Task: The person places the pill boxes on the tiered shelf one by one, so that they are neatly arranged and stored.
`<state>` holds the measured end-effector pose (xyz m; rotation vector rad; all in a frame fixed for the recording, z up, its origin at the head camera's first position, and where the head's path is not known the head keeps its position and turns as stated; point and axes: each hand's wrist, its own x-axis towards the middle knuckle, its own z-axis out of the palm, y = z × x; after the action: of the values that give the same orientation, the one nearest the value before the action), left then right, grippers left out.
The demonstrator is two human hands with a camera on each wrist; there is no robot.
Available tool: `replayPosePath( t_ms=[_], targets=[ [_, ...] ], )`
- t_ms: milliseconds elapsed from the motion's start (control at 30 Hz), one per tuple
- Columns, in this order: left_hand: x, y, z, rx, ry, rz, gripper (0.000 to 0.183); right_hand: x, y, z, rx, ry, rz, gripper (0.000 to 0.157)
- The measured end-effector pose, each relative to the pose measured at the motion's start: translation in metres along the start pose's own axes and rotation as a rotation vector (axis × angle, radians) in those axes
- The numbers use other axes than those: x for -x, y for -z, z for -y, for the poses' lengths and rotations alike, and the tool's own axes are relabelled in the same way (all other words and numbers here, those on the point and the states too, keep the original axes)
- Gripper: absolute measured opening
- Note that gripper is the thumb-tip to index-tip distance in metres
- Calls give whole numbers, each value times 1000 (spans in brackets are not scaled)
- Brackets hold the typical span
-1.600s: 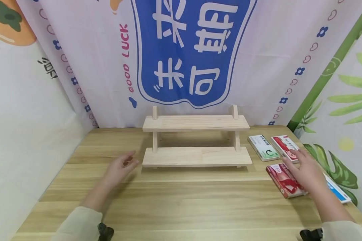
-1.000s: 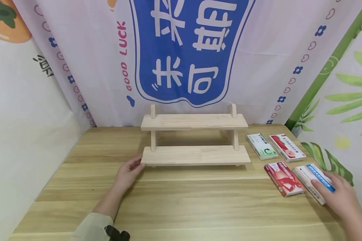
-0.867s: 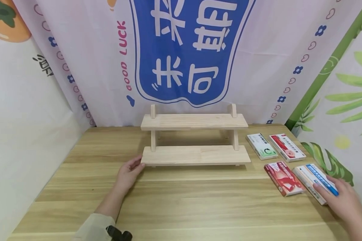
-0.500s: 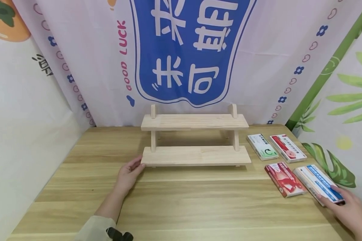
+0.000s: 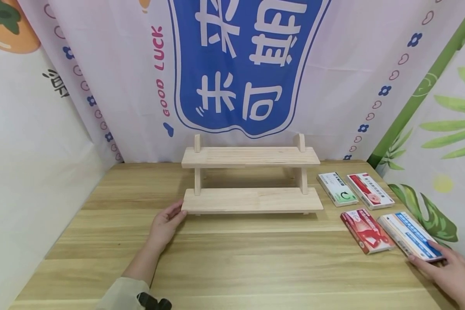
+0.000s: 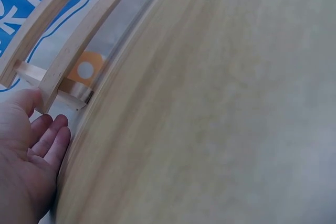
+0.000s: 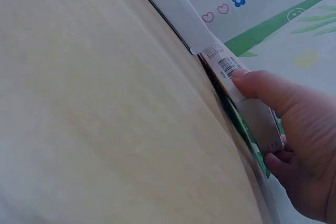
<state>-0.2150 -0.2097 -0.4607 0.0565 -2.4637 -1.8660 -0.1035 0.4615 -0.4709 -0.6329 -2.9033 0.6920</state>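
A two-tier wooden display shelf (image 5: 252, 200) stands at the back of the table. My left hand (image 5: 162, 228) holds the left end of its lower board, thumb at the front corner and fingers beside the end. In the left wrist view, the thumb of my left hand (image 6: 26, 145) touches the board end. At the right, my right hand (image 5: 447, 271) grips the near end of a flat white-and-blue box (image 5: 408, 234), thumb along one side and fingers on the other. The right wrist view shows the thumb of my right hand (image 7: 294, 124) near the barcode on the box's side.
A red box (image 5: 366, 231) lies just left of the white-and-blue one. Behind them lie a white-and-green box (image 5: 337, 189) and a white-and-red box (image 5: 370, 190). A printed cloth (image 5: 236, 64) hangs behind the wooden table (image 5: 232, 262), with walls at both sides.
My left hand has moved right to the shelf's lower left end. My right hand has left the red boxes, reached the white-and-blue box and slid to its near end.
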Motion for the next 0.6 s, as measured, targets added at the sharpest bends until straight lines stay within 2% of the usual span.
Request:
replayPosePath(
  t_ms=[167,300,500,600],
  targets=[
    [0,1,2,0,3,0,46,2,5,9,-66,-7,-43,88],
    [0,1,2,-7,7,-3,46,3,11,17,-142,26,-67,85],
    [0,1,1,-12,11,-11,46,0,24,37,-149,71,-60,86],
    [0,1,2,-10,12,-14,45,-5,33,51,-141,124,-51,86]
  ],
)
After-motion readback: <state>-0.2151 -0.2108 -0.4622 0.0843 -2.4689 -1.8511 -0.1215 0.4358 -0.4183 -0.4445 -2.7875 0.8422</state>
